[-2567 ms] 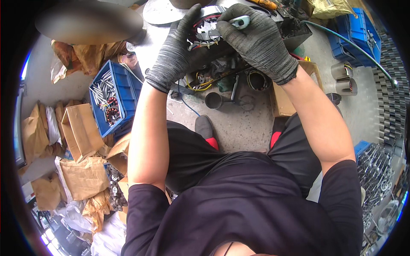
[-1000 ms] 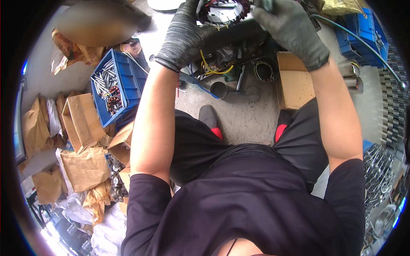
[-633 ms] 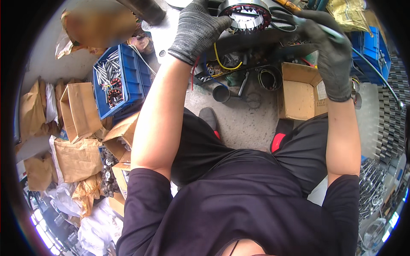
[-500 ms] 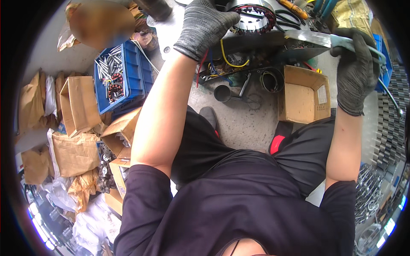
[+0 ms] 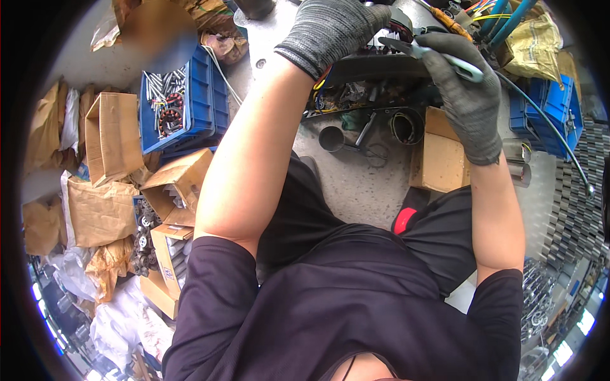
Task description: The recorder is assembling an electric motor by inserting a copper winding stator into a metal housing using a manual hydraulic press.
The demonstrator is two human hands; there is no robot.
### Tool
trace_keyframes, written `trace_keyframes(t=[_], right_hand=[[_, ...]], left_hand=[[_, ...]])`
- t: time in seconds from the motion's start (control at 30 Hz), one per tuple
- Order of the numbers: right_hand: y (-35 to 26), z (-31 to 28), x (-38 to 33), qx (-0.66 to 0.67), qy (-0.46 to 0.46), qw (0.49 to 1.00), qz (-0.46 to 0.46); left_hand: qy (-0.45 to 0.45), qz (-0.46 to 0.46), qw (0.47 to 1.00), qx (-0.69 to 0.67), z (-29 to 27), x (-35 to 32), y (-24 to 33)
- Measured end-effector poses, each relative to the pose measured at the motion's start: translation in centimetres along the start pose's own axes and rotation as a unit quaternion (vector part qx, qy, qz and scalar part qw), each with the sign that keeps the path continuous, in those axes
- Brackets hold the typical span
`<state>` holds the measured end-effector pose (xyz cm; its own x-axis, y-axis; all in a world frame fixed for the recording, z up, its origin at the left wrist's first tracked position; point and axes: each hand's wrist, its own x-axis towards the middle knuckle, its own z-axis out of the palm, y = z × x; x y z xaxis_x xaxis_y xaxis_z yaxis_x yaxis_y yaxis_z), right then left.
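Both my hands wear dark grey knit gloves. My left hand (image 5: 330, 28) rests on top of a round black motor part (image 5: 399, 24) at the top edge of the view, gripping it. My right hand (image 5: 459, 82) is closed around the pale green handles of a hand tool (image 5: 438, 56), whose tip points left toward the motor part. The part sits on a dark metal workbench edge (image 5: 375, 66) with coloured wires hanging beneath it.
A blue crate of bolts and small parts (image 5: 175, 105) stands at the left, with brown cardboard boxes (image 5: 111, 136) and paper bags around it. A cardboard box (image 5: 441, 159), metal rings and tubes lie on the floor under the bench. Another blue crate (image 5: 546, 117) is at the right.
My right hand went out to the right, then came back to the motor part holding the green-handled tool. My left hand stayed on the part. The view tilted downward.
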<state>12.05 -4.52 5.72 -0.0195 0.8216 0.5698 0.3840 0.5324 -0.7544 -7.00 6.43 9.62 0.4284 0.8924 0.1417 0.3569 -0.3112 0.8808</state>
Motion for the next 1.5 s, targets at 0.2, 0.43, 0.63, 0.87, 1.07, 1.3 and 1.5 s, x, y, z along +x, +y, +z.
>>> trace_keyframes(t=[0.2,0.43,0.63,0.87,1.07,1.3,1.5], right_hand=[[1.1,1.8,1.2,-0.105,0.008,0.994,0.019],[0.0,-0.1,1.0,0.115,0.047,0.982,0.143],[2.2,0.4,1.0,-0.034,-0.018,0.999,0.023],[-1.0,-3.5,-0.5,0.09,0.051,0.979,0.174],[1.6,-7.1,-0.5,0.129,0.149,0.962,0.188],[0.3,-5.8,-0.8,0.131,0.146,0.96,0.199],[0.4,-4.0,-0.9,0.133,0.102,0.974,0.155]], left_hand=[[0.022,0.126,0.99,0.052,0.2,0.5,-1.1],[-0.033,0.04,0.999,-0.008,-1.3,-0.1,-0.1],[-0.052,0.0,0.999,0.001,-1.1,0.3,-0.8],[-0.036,0.182,0.975,0.123,-0.9,-1.5,-2.2],[0.003,0.117,0.993,0.015,-0.5,-0.4,-4.1],[-0.03,0.042,0.996,-0.075,-0.7,0.7,-6.1],[0.011,0.07,0.996,0.058,0.5,2.2,-7.2]])
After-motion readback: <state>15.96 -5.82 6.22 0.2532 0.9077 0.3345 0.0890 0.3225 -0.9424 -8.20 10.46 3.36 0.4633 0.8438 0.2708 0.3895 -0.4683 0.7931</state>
